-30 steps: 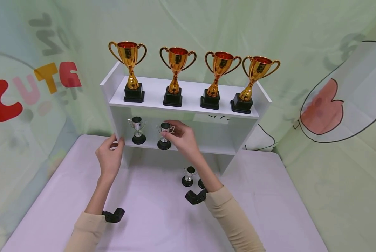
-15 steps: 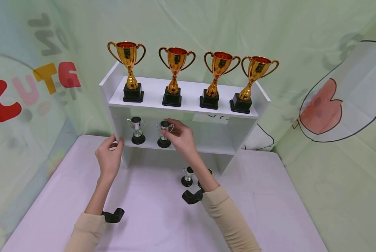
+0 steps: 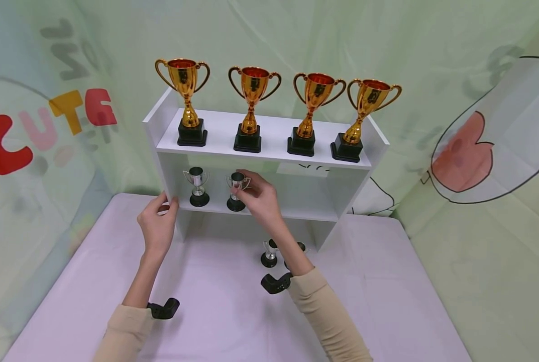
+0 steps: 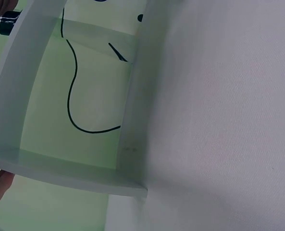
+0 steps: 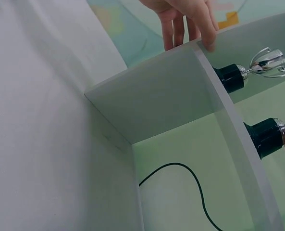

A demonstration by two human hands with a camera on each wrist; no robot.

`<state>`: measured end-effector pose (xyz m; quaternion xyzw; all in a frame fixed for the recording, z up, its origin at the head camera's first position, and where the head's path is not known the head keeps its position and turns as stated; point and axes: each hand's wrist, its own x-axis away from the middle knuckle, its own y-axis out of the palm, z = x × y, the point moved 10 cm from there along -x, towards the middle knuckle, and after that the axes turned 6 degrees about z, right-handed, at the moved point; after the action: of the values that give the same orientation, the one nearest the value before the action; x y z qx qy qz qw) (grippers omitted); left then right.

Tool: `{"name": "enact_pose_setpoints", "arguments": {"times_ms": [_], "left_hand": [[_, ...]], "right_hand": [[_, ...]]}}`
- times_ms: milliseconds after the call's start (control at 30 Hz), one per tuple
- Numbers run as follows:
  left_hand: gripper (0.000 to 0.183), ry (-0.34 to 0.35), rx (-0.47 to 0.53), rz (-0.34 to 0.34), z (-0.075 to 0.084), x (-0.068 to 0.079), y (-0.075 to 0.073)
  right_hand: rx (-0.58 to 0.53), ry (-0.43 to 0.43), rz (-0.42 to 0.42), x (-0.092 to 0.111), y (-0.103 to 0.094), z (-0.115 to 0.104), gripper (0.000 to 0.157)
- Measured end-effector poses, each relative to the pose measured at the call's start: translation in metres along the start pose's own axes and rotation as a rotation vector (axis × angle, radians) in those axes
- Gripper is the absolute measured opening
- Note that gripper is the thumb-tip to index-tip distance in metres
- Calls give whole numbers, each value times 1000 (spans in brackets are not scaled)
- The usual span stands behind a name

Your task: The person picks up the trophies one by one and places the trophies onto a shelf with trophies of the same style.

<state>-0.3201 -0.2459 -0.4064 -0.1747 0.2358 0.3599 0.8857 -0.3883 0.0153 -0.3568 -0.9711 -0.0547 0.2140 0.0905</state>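
Observation:
My right hand (image 3: 262, 200) pinches a small silver trophy (image 3: 235, 204) with a black base, thumb and fingers at its cup. Upright, it stands at the front of the middle board of a white shelf unit (image 3: 305, 205). In the right wrist view this trophy's black base (image 5: 266, 138) sits right at the board's edge. A matching silver trophy (image 3: 198, 187) stands to its left. My left hand (image 3: 157, 223) grips the unit's left side panel; the right wrist view shows this hand (image 5: 188, 19) with fingers on both sides of the panel edge.
Several gold two-handled trophies, including one at the left end (image 3: 184, 80), stand along the top board. Two more silver trophies are on the pink-white table (image 3: 224, 301): one (image 3: 270, 254) in front of the unit, another (image 3: 302, 246) partly behind my right forearm. Printed curtains (image 3: 454, 241) surround the table.
The silver trophy in my right hand has shifted slightly back on the middle board. My right forearm has moved a little left. My left hand keeps its grip on the panel.

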Motion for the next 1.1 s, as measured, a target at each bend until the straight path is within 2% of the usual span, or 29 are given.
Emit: {"name": "enact_pose_setpoints", "arguments": {"times_ms": [233, 533, 900, 1100], "left_hand": [[26, -6, 10, -6, 1, 1, 2], [26, -20, 5, -12, 0, 2, 2], [26, -30, -1, -14, -2, 2, 2], [26, -21, -5, -13, 1, 2, 1]], "right_hand": [[-21, -29, -1, 1, -4, 0, 44], [-31, -18, 19, 6, -12, 6, 45], [-104, -84, 83, 21, -28, 4, 38], [-90, -107, 95, 32, -38, 3, 37]]}}
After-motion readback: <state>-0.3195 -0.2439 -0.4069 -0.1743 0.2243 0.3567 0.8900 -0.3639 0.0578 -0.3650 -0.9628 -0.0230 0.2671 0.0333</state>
